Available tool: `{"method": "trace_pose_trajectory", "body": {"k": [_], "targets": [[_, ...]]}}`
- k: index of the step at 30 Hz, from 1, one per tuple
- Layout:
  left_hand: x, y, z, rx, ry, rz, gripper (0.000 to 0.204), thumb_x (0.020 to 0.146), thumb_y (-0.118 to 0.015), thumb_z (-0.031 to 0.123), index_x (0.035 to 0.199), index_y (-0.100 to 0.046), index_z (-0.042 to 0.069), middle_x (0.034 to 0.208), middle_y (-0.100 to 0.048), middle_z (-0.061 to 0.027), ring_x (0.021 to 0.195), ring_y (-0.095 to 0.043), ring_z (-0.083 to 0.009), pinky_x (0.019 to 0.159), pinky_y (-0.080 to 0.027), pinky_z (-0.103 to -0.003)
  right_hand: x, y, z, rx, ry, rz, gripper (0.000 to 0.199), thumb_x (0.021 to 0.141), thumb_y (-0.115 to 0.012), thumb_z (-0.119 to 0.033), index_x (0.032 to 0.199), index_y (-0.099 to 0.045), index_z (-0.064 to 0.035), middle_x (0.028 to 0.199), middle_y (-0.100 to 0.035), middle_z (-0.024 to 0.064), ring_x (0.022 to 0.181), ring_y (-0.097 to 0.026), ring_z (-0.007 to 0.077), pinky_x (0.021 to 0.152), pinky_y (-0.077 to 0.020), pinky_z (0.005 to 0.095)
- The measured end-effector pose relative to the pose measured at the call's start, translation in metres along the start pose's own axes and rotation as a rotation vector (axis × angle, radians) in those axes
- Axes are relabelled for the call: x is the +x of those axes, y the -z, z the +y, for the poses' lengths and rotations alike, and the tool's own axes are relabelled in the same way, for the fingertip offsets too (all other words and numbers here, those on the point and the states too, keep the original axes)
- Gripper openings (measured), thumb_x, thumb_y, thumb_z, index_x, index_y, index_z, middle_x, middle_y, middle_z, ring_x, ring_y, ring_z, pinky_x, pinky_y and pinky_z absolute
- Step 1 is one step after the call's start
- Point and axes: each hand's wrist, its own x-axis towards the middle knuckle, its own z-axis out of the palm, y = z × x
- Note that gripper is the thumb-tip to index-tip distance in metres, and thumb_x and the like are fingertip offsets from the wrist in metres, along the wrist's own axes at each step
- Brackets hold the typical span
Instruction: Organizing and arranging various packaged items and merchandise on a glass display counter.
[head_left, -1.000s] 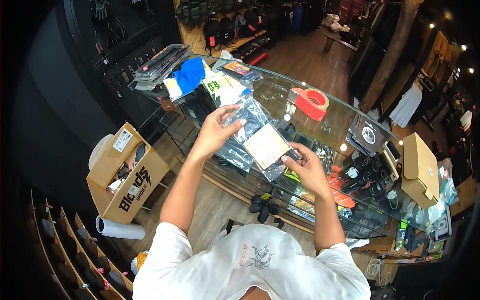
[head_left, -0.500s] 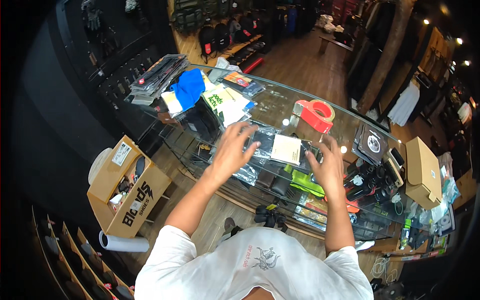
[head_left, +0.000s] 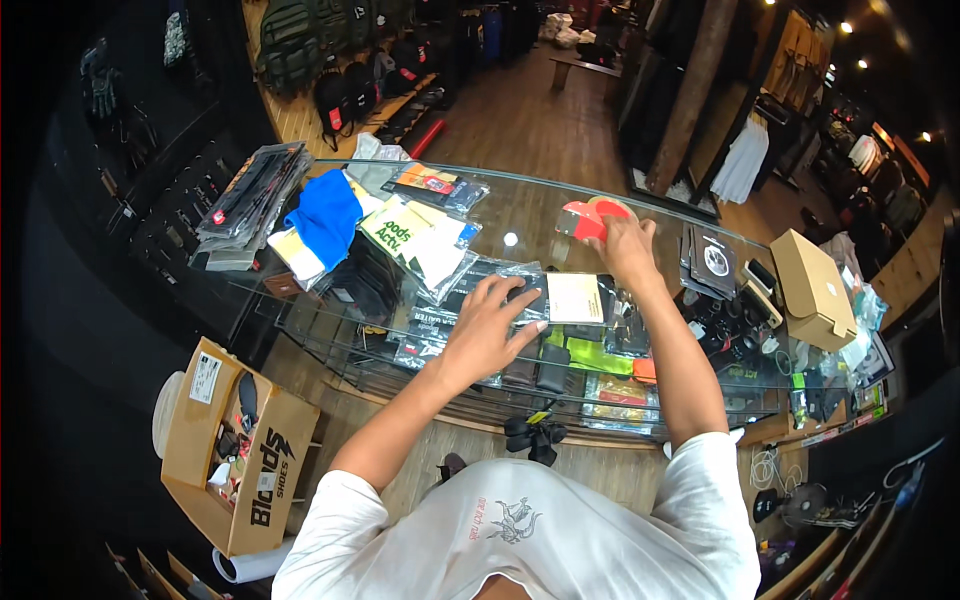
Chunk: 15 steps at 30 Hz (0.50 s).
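My left hand (head_left: 488, 335) lies with fingers spread on a flat black item in clear plastic (head_left: 460, 300) on the glass counter. A cream card (head_left: 575, 297) shows at the right end of this package, just beyond my left fingertips. Farther off and to the right, my right hand (head_left: 630, 250) has its fingers closed over the near right side of a red tape dispenser (head_left: 584, 222). Part of the dispenser and some of my fingertips are hidden under the hand. Whether the dispenser is off the glass, I cannot tell.
On the counter's left are a stack of packaged goods (head_left: 250, 205), a blue cloth (head_left: 325, 215) and white-and-green packets (head_left: 408, 235). Black packets (head_left: 712, 262) and a cardboard box (head_left: 815, 290) stand right. An open shoe carton (head_left: 235, 440) is at lower left.
My right hand has moved from beside the cream card out to the tape dispenser and closed on it. My left hand has settled onto the black package. The whole view has shifted.
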Motion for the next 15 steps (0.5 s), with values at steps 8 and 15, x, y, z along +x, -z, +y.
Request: {"method": "trace_pose_trajectory", "body": {"k": [8,15], "targets": [[0.036,0.039,-0.023,-0.634,0.174,0.089,0.04,0.104,-0.059,0.018,0.141,-0.056,0.004,0.137,-0.063,-0.012,0.126,-0.059,-0.0211,0.108,-0.045,-0.036,-0.074,0.073,-0.033,0.312,0.201,0.243,0.051,0.091,-0.073,-0.035,0.12,-0.057,0.004,0.078,-0.068,0.0207,0.087,-0.067,0.0405,0.084,-0.0529,0.0459],[0.068,0.053,0.0,-0.825,0.114,-0.157,0.037,0.1,-0.067,0.016,0.132,-0.064,-0.002,0.122,-0.072,-0.0119,0.113,-0.066,-0.0157,0.101,-0.051,-0.033,-0.105,0.109,-0.052,0.393,0.328,0.086,0.055,0.086,-0.078,-0.036,0.12,-0.06,0.0041,0.078,-0.065,0.0192,0.081,-0.065,0.039,0.077,-0.0512,0.0461]]}}
